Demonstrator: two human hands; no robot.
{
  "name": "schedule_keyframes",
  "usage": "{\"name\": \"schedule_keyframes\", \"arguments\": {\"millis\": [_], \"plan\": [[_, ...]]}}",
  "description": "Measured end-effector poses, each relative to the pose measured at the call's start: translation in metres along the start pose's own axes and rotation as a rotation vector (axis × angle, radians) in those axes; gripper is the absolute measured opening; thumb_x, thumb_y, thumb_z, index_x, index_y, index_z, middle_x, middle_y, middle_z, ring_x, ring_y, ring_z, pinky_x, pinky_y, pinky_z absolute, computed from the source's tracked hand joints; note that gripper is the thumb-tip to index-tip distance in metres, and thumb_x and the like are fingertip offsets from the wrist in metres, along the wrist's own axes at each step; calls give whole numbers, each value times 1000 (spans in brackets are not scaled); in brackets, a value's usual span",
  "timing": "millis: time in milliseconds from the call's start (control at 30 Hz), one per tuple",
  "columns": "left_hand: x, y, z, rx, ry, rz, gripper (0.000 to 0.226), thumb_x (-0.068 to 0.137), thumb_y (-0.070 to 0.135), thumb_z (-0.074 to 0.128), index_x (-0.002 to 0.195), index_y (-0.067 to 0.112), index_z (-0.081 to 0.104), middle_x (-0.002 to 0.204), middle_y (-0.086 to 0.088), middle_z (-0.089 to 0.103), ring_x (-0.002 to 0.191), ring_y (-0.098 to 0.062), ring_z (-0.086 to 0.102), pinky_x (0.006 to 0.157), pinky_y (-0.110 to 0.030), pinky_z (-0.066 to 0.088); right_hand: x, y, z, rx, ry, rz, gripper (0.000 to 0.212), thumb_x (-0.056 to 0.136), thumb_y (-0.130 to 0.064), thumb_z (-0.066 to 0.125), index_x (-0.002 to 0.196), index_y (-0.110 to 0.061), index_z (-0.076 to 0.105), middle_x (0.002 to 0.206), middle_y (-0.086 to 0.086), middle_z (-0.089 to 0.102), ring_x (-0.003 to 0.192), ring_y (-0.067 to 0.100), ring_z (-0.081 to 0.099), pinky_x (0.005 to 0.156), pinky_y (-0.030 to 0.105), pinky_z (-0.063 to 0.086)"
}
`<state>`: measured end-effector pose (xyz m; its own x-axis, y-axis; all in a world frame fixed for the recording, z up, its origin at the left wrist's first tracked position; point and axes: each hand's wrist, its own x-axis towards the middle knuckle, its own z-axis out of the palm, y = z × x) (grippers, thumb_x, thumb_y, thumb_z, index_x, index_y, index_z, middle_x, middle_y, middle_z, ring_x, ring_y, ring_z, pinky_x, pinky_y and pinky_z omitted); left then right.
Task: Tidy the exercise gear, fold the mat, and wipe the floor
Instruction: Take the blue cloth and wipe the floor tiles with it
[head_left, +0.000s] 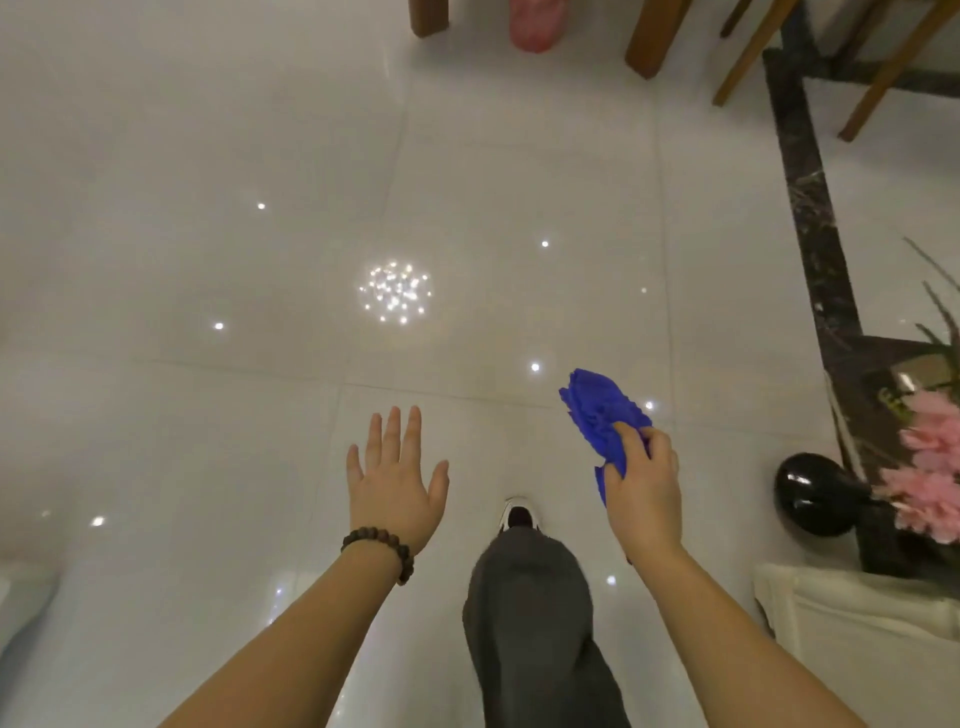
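My right hand (643, 488) grips a crumpled blue cloth (602, 410) in the air above the glossy white tiled floor (260, 260). Most of the cloth sticks out past my fingers, towards the far side. My left hand (397, 480) is stretched out flat with its fingers spread and holds nothing; a brown bead bracelet sits on its wrist. My grey trouser leg and a white shoe (519, 514) show between my arms. No mat or exercise gear is in view.
A dark marble strip (810, 208) runs down the right side. A black round vase (810, 493) with pink flowers (930, 467) stands at the right. Wooden chair and table legs (652, 41) and a pink bag (535, 26) are at the top. A pale cushion (862, 639) lies at the lower right.
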<state>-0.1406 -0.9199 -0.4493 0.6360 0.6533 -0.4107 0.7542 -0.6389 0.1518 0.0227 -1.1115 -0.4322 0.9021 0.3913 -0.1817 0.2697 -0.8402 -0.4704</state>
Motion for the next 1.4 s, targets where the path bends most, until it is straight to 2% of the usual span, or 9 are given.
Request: {"name": "schedule_keyframes", "arguments": {"millis": [200,300,433,633,767,933,1100,1300,1400], "plan": [[159,0,109,-8,38,-6,70,98,54,20,153,24,-12,162,-3,-10,149,-24,-12,120,-49,2,145,34,124,-135,6,-241,53,81,-4,68,131,-11,52,132,17,45,114,33,45,87,47,48],[219,-9,163,-27,69,-24,70,98,53,21,153,23,-12,162,-3,-9,149,-23,-11,120,-48,3,195,54,198,-315,-64,-349,64,73,-19,79,131,-16,52,131,20,48,108,40,50,82,49,48],[267,-24,229,-47,64,-59,71,98,53,23,153,23,-13,162,-3,-9,149,-22,-11,120,-47,3,226,91,278,-514,-228,-307,79,84,-63,51,150,-35,16,158,10,11,138,32,22,105,51,28],[301,-33,290,-59,22,-107,75,97,57,20,149,24,-23,161,-7,-18,148,-25,-16,120,-50,0,257,124,327,-486,-236,-267,80,81,-77,31,148,-44,2,159,2,-14,145,25,-15,111,64,0],[323,-46,309,-45,53,-136,79,92,66,15,140,27,-34,157,-11,-27,145,-29,-23,118,-55,-4,283,136,346,-510,-251,-250,86,71,-88,21,142,-53,-14,154,-5,-30,142,25,-26,105,71,-2],[345,-73,317,-44,58,-214,86,86,74,9,140,25,-36,156,-12,-29,145,-30,-25,115,-61,-5,283,150,375,-578,-331,-220,86,69,-89,15,137,-54,-24,152,-7,-32,140,28,-30,105,74,4],[373,-97,320,-77,73,-323,92,82,80,3,145,23,-31,157,-13,-27,145,-30,-25,113,-65,-5,335,143,390,-559,-196,-211,70,85,-73,22,145,-51,-7,158,-8,-16,144,25,-20,108,69,2],[386,-103,329,-40,152,-369,96,81,81,0,151,19,-20,158,-17,-19,145,-32,-24,110,-68,-7,426,83,403,-339,-47,97,62,90,-52,39,147,-39,21,160,-5,2,145,29,-7,104,73,5],[386,-104,331,-30,174,-361,93,84,79,1,152,18,-16,159,-17,-16,145,-31,-22,110,-68,-8,408,32,435,-364,-67,-82,62,87,-48,43,146,-35,27,160,-5,5,145,29,-5,105,72,8]]}}
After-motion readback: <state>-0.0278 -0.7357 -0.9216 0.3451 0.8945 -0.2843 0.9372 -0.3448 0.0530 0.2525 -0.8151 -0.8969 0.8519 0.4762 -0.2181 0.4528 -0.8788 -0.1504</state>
